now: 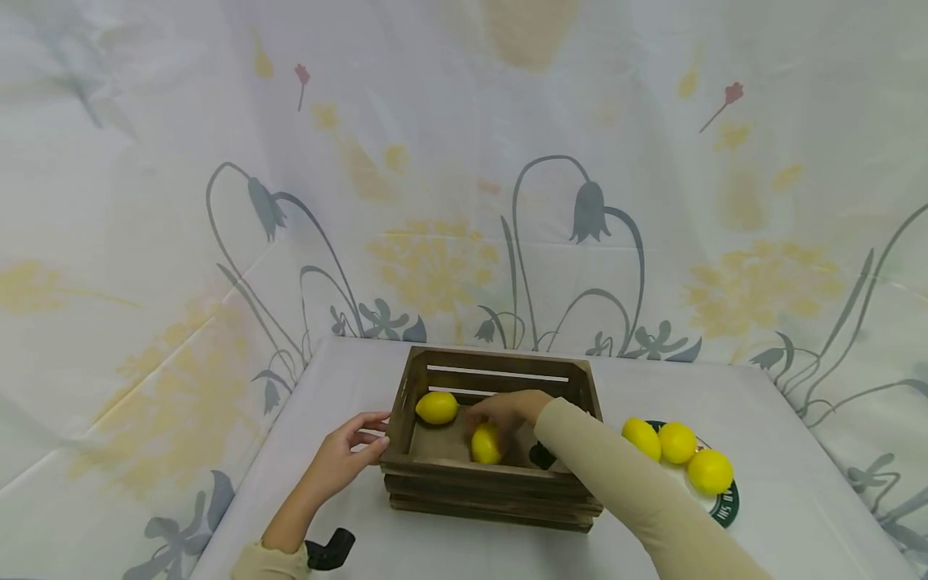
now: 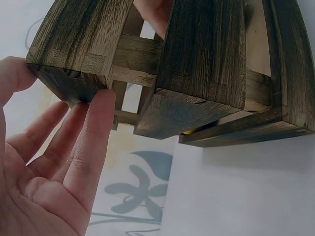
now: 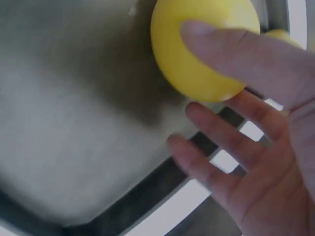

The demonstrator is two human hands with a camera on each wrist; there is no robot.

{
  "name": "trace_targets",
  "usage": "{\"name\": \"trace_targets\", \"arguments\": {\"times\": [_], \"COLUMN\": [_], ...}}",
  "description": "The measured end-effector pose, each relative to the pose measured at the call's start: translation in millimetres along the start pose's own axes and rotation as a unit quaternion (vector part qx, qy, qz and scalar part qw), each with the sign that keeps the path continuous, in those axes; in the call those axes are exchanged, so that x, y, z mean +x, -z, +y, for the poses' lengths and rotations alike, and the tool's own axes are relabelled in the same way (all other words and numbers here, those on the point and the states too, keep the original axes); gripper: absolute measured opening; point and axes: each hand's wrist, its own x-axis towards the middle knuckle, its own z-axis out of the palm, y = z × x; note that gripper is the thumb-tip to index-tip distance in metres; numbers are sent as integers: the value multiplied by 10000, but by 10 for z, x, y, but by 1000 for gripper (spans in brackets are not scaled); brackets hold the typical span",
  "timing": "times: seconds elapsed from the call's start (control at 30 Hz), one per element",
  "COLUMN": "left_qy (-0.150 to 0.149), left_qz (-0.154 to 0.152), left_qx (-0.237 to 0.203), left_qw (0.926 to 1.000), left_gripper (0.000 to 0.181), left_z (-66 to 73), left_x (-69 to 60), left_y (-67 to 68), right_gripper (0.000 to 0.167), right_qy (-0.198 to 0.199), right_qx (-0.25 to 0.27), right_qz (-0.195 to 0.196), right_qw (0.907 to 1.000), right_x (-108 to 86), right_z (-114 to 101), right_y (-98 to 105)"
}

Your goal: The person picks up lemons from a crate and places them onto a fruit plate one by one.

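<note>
A brown slatted wooden crate [image 1: 493, 479] stands on the white table. Inside it, my right hand [image 1: 503, 409] holds a yellow lemon [image 1: 486, 445] just above the crate floor. In the right wrist view the thumb lies across this lemon [image 3: 197, 54], with fingers at its underside and two others spread away from it. Another lemon [image 1: 437, 408] sits at the crate's left back. My left hand [image 1: 344, 455] touches the crate's left end with fairly straight fingers. Its thumb and fingertips meet the edges of a slat [image 2: 78, 49] in the left wrist view.
Right of the crate, three lemons [image 1: 677, 443] sit on a round plate [image 1: 727, 509] with a dark green lettered rim. My right forearm [image 1: 645, 491] crosses the crate's front right corner. A flower-printed sheet [image 1: 464, 161] rises behind the table.
</note>
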Motion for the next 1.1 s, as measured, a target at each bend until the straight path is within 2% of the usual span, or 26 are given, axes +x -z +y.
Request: {"name": "trace_targets", "arguments": {"times": [0.1, 0.2, 0.27, 0.43, 0.53, 0.63, 0.83, 1.1], "left_qy": [46, 77, 67, 11, -19, -44, 10, 72], "left_qz": [20, 58, 47, -2, 18, 34, 44, -14], "left_qx": [-4, -8, -29, -44, -28, -8, -30, -49], "left_qw": [10000, 10000, 10000, 10000, 10000, 10000, 10000, 10000], "left_gripper": [40, 39, 39, 39, 39, 39, 39, 40], "left_z": [8, 4, -1, -10, -13, -8, 16, 38], "left_x": [-1, -1, 1, 3, 5, 4, -9, 4], "left_y": [-5, 4, 6, -1, -5, -11, -15, -15], "right_gripper": [49, 48, 49, 47, 46, 46, 47, 49], "right_qy": [-232, -89, 58, 33, 63, 173, 559, 1134], "right_qx": [-190, -249, -113, 206, 201, 263, 663, 1228], "right_qz": [251, 288, 244, 339, 541, 905, 1702, 2535], "right_qw": [9992, 9992, 9996, 9992, 9983, 9954, 9816, 9528], "right_x": [-67, -84, -78, -68, -70, -83, -162, -275], "right_z": [88, 143, 174, 220, 234, 248, 221, 188], "right_y": [4, -15, -36, -59, -53, -46, 30, 148]}}
